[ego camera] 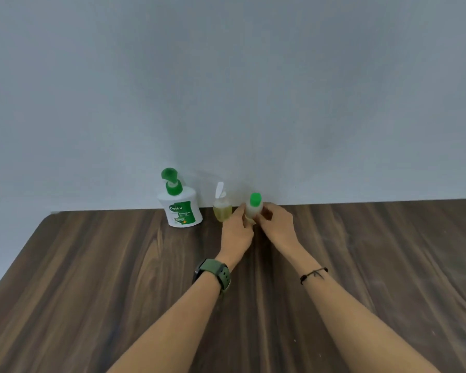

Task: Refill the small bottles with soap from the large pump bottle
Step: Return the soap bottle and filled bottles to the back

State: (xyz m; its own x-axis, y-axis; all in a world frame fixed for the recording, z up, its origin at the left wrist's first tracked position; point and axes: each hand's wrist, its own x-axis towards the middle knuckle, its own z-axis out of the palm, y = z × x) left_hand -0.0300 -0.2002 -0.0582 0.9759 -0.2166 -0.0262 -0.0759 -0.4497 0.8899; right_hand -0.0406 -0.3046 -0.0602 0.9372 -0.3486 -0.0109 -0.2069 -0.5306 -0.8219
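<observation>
- The small bottle with a green cap (254, 207) stands upright near the table's far edge, by the wall.
- The left hand (237, 230) and the right hand (276, 223) hold it from either side, fingers curled against its body.
- Just left, a second small bottle (222, 210) of yellowish soap has its white flip lid open.
- Further left stands the large pump bottle (180, 204), on the dark wooden table (119, 265).

Wooden table (119, 265) bears pump bottle (182, 208), small bottle (222, 210).
</observation>
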